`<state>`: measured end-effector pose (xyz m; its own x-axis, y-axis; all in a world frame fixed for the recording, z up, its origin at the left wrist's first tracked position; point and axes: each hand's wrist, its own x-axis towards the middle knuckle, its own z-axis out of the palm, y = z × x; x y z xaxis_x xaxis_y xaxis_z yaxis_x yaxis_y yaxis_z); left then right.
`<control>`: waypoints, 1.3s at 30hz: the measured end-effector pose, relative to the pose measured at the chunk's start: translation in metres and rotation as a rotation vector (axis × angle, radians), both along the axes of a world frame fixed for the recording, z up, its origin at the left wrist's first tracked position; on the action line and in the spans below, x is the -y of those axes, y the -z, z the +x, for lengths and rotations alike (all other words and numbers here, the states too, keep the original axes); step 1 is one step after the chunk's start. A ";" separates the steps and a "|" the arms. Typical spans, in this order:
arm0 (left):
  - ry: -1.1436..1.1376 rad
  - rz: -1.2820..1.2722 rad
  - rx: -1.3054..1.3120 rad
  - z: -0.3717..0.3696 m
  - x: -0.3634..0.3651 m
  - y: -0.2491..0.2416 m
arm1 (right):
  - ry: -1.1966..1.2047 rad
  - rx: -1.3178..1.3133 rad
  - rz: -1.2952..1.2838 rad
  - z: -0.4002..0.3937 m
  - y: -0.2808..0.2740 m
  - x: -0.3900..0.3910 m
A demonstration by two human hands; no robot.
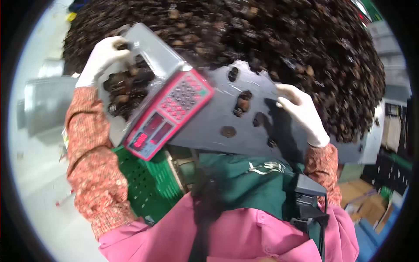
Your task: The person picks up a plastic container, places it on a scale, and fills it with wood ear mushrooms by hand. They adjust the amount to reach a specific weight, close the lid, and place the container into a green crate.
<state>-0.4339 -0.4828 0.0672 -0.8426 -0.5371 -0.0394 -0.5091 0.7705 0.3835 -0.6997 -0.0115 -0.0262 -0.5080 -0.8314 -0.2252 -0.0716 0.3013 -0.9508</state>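
My left hand (102,59), in a white glove, is curled beside the upper left side of a digital scale. Between its thumb and finger a dark brown lump (121,45) shows. The scale has a grey metal pan (152,50) and a pink-red keypad panel (176,100) with lit red digits, and it stands tilted in view. My right hand (299,109), also white-gloved, hovers over the grey tabletop (200,131) near the pile's edge. Its thumb and forefinger are apart with nothing visible between them. Several loose dark lumps (242,104) lie on the tabletop between my hands.
A large heap of dark, wet-looking brown lumps (262,35) covers the far side. More lumps (126,89) lie left of the scale. Below it sits a green perforated crate (146,185). Cardboard (364,201) is at lower right, and a grey bin (50,102) at far left.
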 end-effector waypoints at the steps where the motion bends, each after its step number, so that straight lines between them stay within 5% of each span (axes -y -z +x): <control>1: -0.024 -0.117 0.027 0.002 0.016 0.014 | -0.007 -0.001 0.049 0.002 -0.004 -0.002; 6: -0.098 -0.183 -0.018 0.019 0.030 0.021 | -0.049 -0.131 0.090 0.019 -0.005 0.007; 11: -0.297 0.106 -0.272 0.029 -0.069 -0.049 | -0.218 -0.734 -0.053 0.042 0.018 0.043; 14: -0.169 0.080 0.003 0.038 -0.111 -0.053 | -0.323 -0.882 -0.012 0.049 0.031 0.057; 15: 0.068 -0.100 -0.067 0.044 -0.110 -0.042 | -0.320 -0.888 0.010 0.048 0.037 0.060; 18: -0.191 0.185 -0.110 0.055 -0.120 -0.043 | -0.292 -0.811 0.016 0.039 0.037 0.065; 24: -0.347 0.074 -0.377 0.098 -0.135 -0.060 | -0.226 -0.297 -0.158 0.030 -0.018 0.106; 28: -0.598 0.122 -0.305 0.136 -0.153 -0.046 | -0.307 -0.264 -0.345 0.062 -0.082 0.170; 29: -0.603 0.149 -0.290 0.144 -0.159 -0.043 | -0.344 -0.465 -0.470 0.071 -0.089 0.188; 34: -0.686 0.305 -0.374 0.171 -0.181 -0.016 | -0.415 -0.670 -0.774 0.118 -0.097 0.275; 39: -0.761 0.544 -0.367 0.164 -0.187 -0.011 | -0.668 -1.135 -0.537 0.130 -0.073 0.316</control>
<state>-0.2704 -0.2963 0.0778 -0.2916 -0.9242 -0.2466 -0.5729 -0.0377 0.8188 -0.5696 -0.3280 0.0467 0.3186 -0.8359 0.4469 -0.8435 -0.4651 -0.2687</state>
